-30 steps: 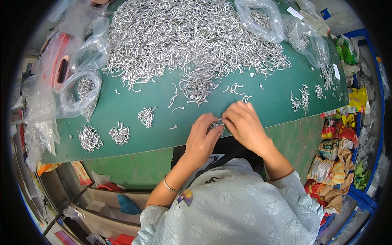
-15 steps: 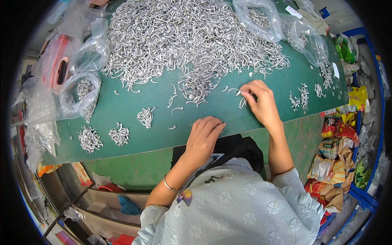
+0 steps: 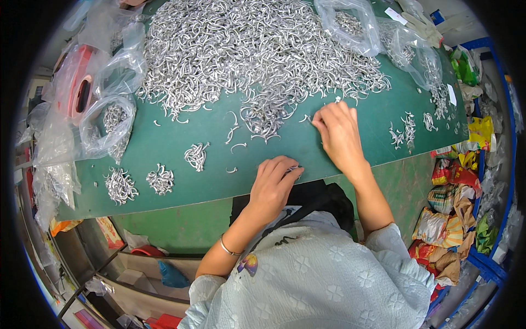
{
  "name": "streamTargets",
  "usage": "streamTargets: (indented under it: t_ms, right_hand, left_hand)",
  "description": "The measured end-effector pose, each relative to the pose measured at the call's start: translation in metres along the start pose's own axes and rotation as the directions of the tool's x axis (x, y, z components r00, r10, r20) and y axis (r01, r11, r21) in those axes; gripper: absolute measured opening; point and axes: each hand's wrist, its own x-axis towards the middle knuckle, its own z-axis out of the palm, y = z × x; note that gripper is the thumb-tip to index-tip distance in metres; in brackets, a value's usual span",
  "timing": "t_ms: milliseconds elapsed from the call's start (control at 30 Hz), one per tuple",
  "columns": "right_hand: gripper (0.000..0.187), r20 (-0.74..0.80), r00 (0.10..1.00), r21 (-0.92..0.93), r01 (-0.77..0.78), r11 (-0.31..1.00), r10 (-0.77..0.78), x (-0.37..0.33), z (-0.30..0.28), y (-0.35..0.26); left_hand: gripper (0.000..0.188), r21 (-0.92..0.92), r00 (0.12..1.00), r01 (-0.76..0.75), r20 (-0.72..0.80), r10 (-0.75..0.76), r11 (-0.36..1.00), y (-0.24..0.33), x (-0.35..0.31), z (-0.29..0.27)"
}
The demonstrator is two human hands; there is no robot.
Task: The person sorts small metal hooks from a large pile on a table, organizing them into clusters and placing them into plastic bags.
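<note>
A large heap of small curved silver metal pieces covers the far part of the green table, with a smaller mound at its near side. Close to the front edge, my left hand is curled over several of the same pieces, which show by its fingertips. My right hand is lowered to the table just right of the small mound, fingers bent and pressed together. Whatever lies between those fingers is hidden. A small loose piece lies just left of them.
Small piles of pieces stand at the front left, others at the right. Clear plastic bags with pieces lie at the left and far right. Near them is a red and pink object. Colourful packages fill the right-hand shelf.
My right hand has shifted a little left and turned over the table. The curved piece seen at its fingertips and those beneath it are now out of sight. My left hand stays put.
</note>
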Motion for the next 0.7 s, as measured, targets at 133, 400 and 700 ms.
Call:
streamTargets:
  t_ms: [133, 400, 700]
  right_hand:
    - [0.012, -0.019, 0.999, 0.121, 0.038, 0.992, -0.036, -0.012, 0.001, -0.019]
    - [0.017, -0.099, 0.995, 0.027, -0.030, 0.999, 0.032, -0.005, 0.006, -0.008]
    - [0.006, 0.181, 0.983, 0.485, -0.055, 0.873, -0.038, -0.026, -0.004, -0.033]
  left_hand:
    - [0.028, -0.008, 1.000, 0.012, -0.003, -0.012, 1.000, 0.000, 0.000, 0.000]
    - [0.029, -0.033, 1.000, -0.001, -0.004, 0.001, 0.999, 0.000, 0.002, 0.000]
    - [0.032, -0.007, 0.991, 0.061, -0.115, -0.061, 0.998, 0.006, 0.004, 0.000]
